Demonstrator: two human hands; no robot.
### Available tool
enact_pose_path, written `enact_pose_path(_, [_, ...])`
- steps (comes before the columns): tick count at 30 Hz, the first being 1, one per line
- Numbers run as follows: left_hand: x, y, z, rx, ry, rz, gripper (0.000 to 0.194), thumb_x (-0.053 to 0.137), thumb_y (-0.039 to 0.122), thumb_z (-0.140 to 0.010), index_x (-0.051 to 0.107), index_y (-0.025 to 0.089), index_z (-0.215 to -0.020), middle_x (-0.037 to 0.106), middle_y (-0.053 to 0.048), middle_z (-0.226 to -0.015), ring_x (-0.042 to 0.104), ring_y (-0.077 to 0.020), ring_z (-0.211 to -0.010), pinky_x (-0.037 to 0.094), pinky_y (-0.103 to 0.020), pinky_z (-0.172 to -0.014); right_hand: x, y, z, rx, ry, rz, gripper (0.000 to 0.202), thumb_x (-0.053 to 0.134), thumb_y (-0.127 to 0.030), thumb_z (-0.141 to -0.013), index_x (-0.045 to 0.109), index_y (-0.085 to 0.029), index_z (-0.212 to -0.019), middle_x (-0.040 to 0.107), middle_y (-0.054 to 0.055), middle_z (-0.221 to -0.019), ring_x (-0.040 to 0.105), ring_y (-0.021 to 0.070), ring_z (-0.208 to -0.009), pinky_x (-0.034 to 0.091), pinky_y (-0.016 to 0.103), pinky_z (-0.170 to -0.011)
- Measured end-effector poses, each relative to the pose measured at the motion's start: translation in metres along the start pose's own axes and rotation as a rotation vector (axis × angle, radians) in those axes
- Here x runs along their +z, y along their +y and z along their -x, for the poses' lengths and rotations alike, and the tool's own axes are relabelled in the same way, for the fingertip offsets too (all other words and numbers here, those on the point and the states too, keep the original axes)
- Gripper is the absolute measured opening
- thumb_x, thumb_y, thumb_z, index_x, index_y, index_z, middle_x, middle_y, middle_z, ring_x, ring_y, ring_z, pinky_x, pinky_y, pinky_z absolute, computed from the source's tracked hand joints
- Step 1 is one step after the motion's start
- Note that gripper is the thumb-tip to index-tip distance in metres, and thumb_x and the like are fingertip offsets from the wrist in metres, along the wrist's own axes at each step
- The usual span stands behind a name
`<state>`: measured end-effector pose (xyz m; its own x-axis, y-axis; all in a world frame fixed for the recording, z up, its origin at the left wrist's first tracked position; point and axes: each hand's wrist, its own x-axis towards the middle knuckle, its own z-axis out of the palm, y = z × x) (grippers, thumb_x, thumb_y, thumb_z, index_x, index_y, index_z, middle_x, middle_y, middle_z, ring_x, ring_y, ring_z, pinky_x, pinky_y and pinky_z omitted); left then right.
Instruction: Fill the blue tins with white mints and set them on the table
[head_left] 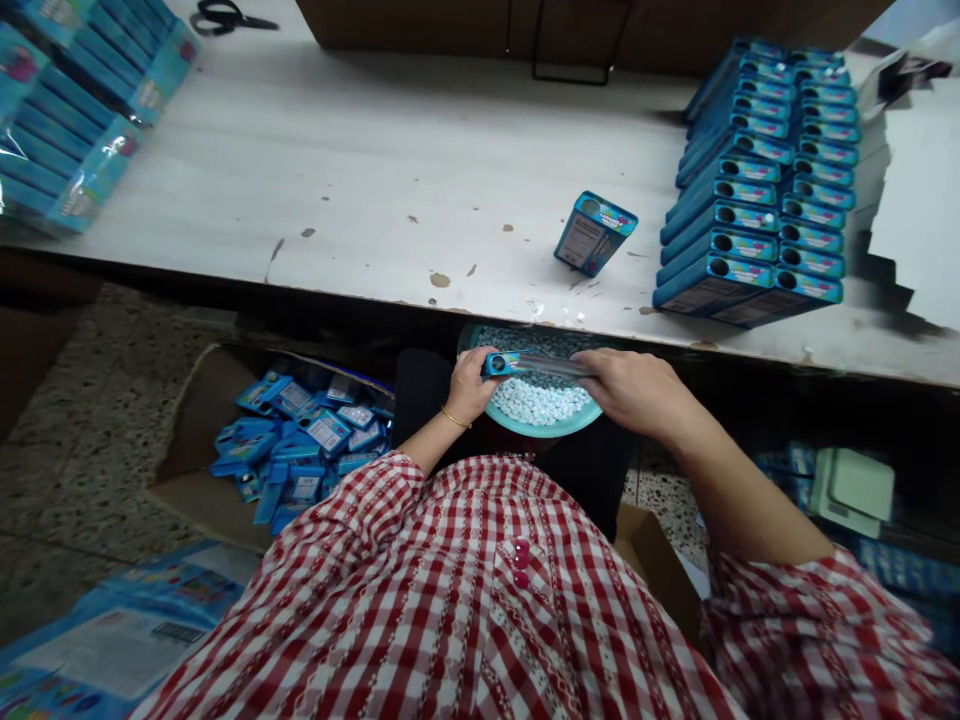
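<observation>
Over a teal bowl (546, 428) of small white pieces, my left hand (470, 388) is closed on a small blue box (501, 364). A clear, tube-like plastic piece (551, 366) stretches from the box to my right hand (637, 390), whose fingers are closed round its far end. Motion blurs this piece a little. The bowl rests at my lap below the table edge. One blue box (595, 235) stands alone on the table, in front of the bowl.
Stacked blue boxes (750, 200) stand at the table's right. Wrapped packs (67, 130) and black scissors (225, 17) lie at the left. A carton (180, 440) of loose blue boxes (300, 440) is on my left, below the white table (375, 170).
</observation>
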<state>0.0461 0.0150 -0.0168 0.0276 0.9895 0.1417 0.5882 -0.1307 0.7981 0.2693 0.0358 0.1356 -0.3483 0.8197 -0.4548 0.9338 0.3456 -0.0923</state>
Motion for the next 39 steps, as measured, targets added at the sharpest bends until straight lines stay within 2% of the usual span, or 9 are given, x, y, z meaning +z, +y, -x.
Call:
enact_pose_path(5, [-0.015,-0.008,0.005,-0.004,0.076,0.026,0.032,0.07,0.025,-0.073,0.059,0.021,-0.102,0.065,-0.005,-0.103,0.056,-0.0207,-0.097,0.044,-0.033,-0.088,0.081,0.045,-0.028,0.178,-0.088,-0.101,0.037,0.046,-0.027,-0.087,0.053,-0.021,-0.124,0.062,0.011,-0.119,0.061,0.0264,-0.098,0.045,0.036,-0.08])
enact_pose_path(9, [-0.027,-0.01,0.009,-0.047,0.1,0.03,0.035,0.073,0.026,-0.069,0.059,0.021,-0.101,0.065,-0.004,-0.102,0.057,-0.0205,-0.096,0.045,-0.033,-0.088,0.149,0.02,-0.076,0.234,-0.13,-0.268,0.038,0.046,-0.022,-0.087,0.055,-0.019,-0.124,0.063,0.015,-0.115,0.06,0.0254,-0.104,0.043,0.035,-0.086])
enact_pose_path(13, [-0.036,-0.013,0.012,-0.131,0.152,0.027,0.037,0.075,0.026,-0.067,0.059,0.022,-0.1,0.065,-0.003,-0.099,0.058,-0.0197,-0.093,0.045,-0.032,-0.085,0.178,-0.012,-0.111,0.193,-0.074,-0.429,0.042,0.045,-0.029,-0.09,0.051,-0.019,-0.13,0.064,0.013,-0.116,0.059,0.0231,-0.106,0.043,0.03,-0.088])
enact_pose_path(16, [-0.041,-0.019,0.014,-0.175,0.181,0.05,0.039,0.076,0.029,-0.066,0.059,0.021,-0.1,0.065,-0.003,-0.097,0.059,-0.0188,-0.09,0.046,-0.031,-0.083,0.182,-0.011,-0.118,0.143,-0.026,-0.555,0.042,0.048,-0.026,-0.088,0.052,-0.017,-0.129,0.063,0.01,-0.118,0.059,0.0203,-0.106,0.044,0.027,-0.087])
enact_pose_path(22, [-0.04,-0.023,0.01,-0.202,0.204,0.044,0.039,0.076,0.028,-0.066,0.058,0.02,-0.1,0.065,-0.002,-0.095,0.059,-0.0177,-0.087,0.046,-0.03,-0.081,0.164,0.024,-0.089,0.013,0.113,-0.793,0.038,0.054,-0.021,-0.079,0.059,-0.016,-0.116,0.066,0.006,-0.104,0.061,0.0185,-0.096,0.046,0.031,-0.086])
enact_pose_path(25, [-0.033,-0.018,0.005,-0.17,0.175,0.023,0.039,0.076,0.026,-0.066,0.058,0.02,-0.1,0.065,-0.003,-0.096,0.058,-0.0189,-0.089,0.046,-0.031,-0.083,0.138,0.041,-0.063,-0.091,0.186,-0.909,0.036,0.057,-0.026,-0.076,0.061,-0.016,-0.111,0.067,0.006,-0.097,0.061,0.0196,-0.089,0.047,0.033,-0.083])
enact_pose_path(28, [-0.022,-0.01,0.0,-0.131,0.108,-0.025,0.037,0.075,0.023,-0.066,0.059,0.021,-0.1,0.065,-0.004,-0.097,0.057,-0.0203,-0.092,0.046,-0.032,-0.084,0.104,0.047,-0.041,-0.128,0.18,-0.846,0.039,0.057,-0.032,-0.078,0.062,-0.015,-0.113,0.067,0.007,-0.097,0.061,0.0212,-0.089,0.047,0.034,-0.082])
enact_pose_path(34, [0.001,0.006,-0.004,-0.019,-0.026,-0.078,0.033,0.069,0.019,-0.071,0.059,0.02,-0.103,0.065,-0.005,-0.102,0.056,-0.0219,-0.097,0.045,-0.034,-0.088,0.035,0.017,-0.019,-0.128,0.061,-0.417,0.035,0.052,-0.029,-0.083,0.064,-0.023,-0.115,0.066,0.006,-0.116,0.06,0.0241,-0.105,0.043,0.035,-0.09])
enact_pose_path(39, [0.008,0.009,-0.001,0.009,-0.077,-0.107,0.032,0.067,0.022,-0.073,0.059,0.019,-0.104,0.064,-0.006,-0.104,0.055,-0.0229,-0.097,0.045,-0.035,-0.088,0.001,-0.019,-0.014,-0.048,-0.085,-0.005,0.033,0.044,-0.031,-0.088,0.064,-0.023,-0.113,0.067,0.01,-0.109,0.062,0.0272,-0.097,0.047,0.038,-0.081])
